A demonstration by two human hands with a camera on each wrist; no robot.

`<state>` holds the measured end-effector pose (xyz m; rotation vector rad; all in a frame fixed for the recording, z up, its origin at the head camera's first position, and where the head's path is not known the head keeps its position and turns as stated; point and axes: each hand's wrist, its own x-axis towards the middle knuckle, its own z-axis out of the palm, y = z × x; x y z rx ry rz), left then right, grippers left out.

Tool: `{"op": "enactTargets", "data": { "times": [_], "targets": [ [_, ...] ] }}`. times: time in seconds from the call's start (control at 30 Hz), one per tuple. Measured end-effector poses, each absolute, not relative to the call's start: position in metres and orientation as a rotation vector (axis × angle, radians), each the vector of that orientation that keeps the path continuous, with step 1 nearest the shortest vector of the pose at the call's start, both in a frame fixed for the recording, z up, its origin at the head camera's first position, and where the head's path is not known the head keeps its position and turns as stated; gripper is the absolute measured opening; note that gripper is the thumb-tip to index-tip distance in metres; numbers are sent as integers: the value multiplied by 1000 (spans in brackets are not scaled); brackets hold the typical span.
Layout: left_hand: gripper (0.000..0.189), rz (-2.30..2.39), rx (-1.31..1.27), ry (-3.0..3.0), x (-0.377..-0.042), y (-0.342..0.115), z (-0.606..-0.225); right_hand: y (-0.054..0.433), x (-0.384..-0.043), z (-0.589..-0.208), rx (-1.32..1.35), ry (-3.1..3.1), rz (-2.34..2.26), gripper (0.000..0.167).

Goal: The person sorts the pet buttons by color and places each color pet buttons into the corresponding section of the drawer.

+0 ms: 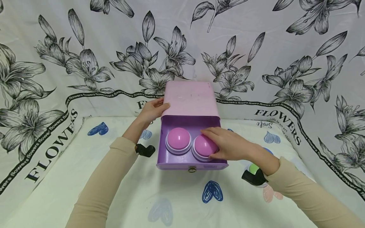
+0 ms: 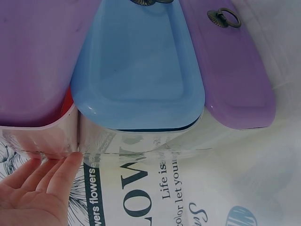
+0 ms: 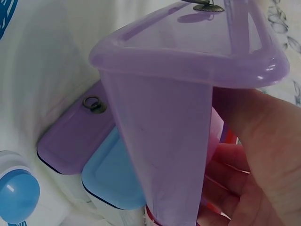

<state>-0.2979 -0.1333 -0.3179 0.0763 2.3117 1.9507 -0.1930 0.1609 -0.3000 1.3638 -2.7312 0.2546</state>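
Note:
A purple drawer (image 1: 176, 166) stands pulled out of a pale pink cabinet (image 1: 191, 98). Inside it sit two pink dome-topped buttons with white bases. My right hand (image 1: 231, 144) grips the right pink button (image 1: 204, 146), thumb at its near side and fingers over the far side. The left pink button (image 1: 179, 138) is just beside it, untouched. My left hand (image 1: 152, 110) lies against the cabinet's left side; in the left wrist view the fingers (image 2: 59, 179) are straight on that wall. In the right wrist view the drawer side (image 3: 160, 136) hides most of the held button.
Below the pulled-out drawer are a blue drawer (image 2: 141, 61) and another purple drawer (image 2: 235, 70) with a ring pull. A green button (image 1: 253, 168) lies beneath my right wrist, and a blue button (image 3: 19, 195) stands on the heart-patterned cloth (image 1: 128, 196). Flower-printed fabric (image 1: 176, 19) hangs behind.

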Motion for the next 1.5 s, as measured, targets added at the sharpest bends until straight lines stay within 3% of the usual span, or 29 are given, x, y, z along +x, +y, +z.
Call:
{"op": "enactTargets", "data": {
  "times": [0.3,0.67,1.5],
  "targets": [
    [65,1944,84,2313,-297,-134,-318,162,-193,-299,1355,-2765,324,73],
    [66,1946,81,2305,-299,-135,-318,164,-190,-295,1270,-2721,551,53],
    [66,1965,72,2290,-298,-134,-318,151,-125,-295,1430,-2300,1061,32]
  ]
}}
